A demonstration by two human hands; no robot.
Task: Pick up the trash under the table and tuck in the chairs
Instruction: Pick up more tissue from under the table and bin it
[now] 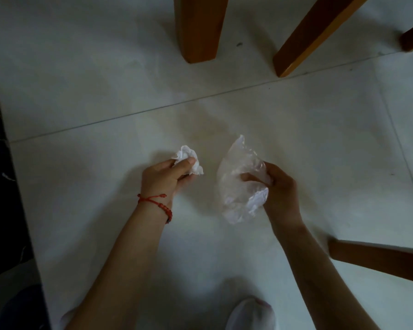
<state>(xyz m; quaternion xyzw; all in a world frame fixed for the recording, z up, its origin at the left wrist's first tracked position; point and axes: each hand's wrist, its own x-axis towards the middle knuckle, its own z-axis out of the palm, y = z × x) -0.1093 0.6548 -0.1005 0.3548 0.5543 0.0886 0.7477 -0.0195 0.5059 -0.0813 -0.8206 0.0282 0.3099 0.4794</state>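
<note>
At centre frame the left hand [163, 177] pinches a crumpled white tissue [188, 160] between thumb and fingers, held off the pale floor [81, 103]. Just right of it, the right hand [279, 189] grips a clear plastic bag [239, 184], its long axis running top to bottom; its mouth seems to point up-frame, though the film is hard to read. Wooden chair legs [200, 29] stand at upper right, well apart from both hands
</note>
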